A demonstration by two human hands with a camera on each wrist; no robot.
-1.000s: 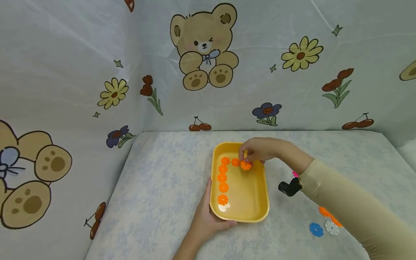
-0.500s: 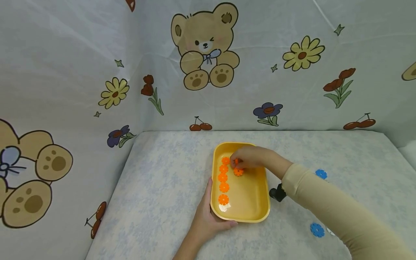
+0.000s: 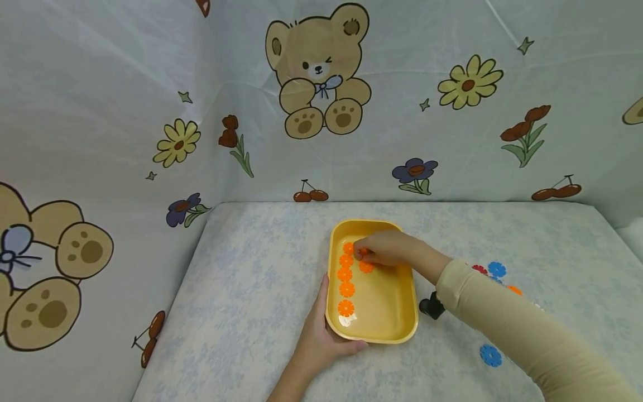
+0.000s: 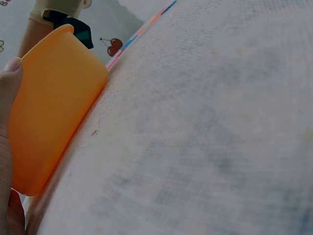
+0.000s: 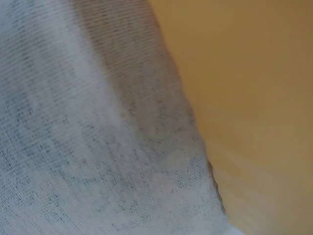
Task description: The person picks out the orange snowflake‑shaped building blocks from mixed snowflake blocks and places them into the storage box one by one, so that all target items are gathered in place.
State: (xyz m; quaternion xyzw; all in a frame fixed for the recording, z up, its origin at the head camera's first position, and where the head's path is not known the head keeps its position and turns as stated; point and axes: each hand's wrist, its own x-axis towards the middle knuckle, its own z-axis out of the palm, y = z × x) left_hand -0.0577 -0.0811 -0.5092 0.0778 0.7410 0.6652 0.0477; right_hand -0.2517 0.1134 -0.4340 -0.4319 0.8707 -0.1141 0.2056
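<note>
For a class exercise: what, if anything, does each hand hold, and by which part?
The left hand holds the yellow tray by its near-left corner. Whether the right hand pinches an orange disc is unclear.

I count one yellow tray (image 3: 382,315). Inside: five orange discs (image 3: 346,288) near its left wall, plus at least one partly covered orange disc (image 3: 366,267). Right of the tray, I count at least: two blue discs (image 3: 490,355), one red disc (image 3: 479,269), one outlying orange disc (image 3: 514,290).
</note>
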